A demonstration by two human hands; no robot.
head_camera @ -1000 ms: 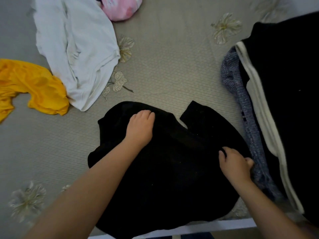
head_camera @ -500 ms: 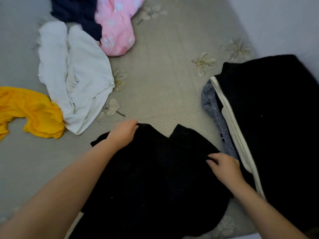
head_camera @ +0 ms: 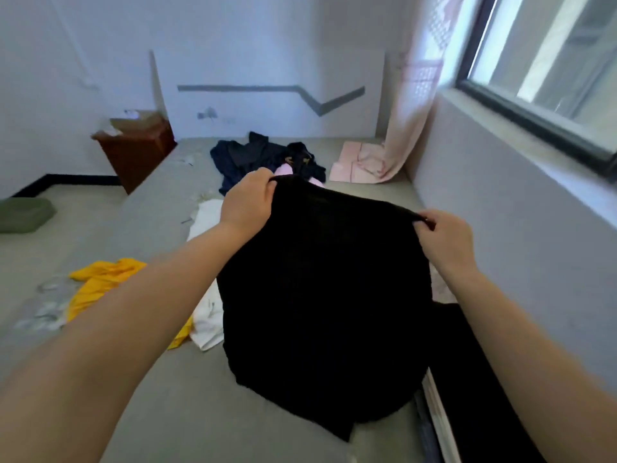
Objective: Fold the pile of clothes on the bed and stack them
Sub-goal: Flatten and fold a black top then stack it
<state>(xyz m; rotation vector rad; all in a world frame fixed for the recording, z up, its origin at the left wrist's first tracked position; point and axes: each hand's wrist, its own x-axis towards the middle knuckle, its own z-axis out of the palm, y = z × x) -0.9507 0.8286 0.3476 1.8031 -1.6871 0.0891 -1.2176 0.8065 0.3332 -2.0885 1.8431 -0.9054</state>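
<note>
A black garment (head_camera: 320, 295) hangs in the air over the bed, held up by its top edge. My left hand (head_camera: 248, 202) grips its upper left corner and my right hand (head_camera: 444, 238) pinches its upper right corner. Its lower part drapes down toward the grey mattress (head_camera: 160, 396). At the lower right lies the stack of folded clothes (head_camera: 467, 379), black on top with a white edge showing. Loose clothes lie beyond: a yellow one (head_camera: 96, 282), a white one (head_camera: 207, 225), a pink one (head_camera: 283, 170) mostly hidden, and dark blue ones (head_camera: 243, 158).
A wall with a window (head_camera: 547, 61) runs along the right of the bed. A pink curtain (head_camera: 407, 128) hangs into the far right corner over a pink cloth (head_camera: 354, 162). A brown bedside cabinet (head_camera: 137, 145) stands at the far left. A green cushion (head_camera: 23, 213) lies on the floor.
Both hands have lifted the black garment off the mattress and hold it up by its top corners. My head has tilted up, so the room's far wall and window show.
</note>
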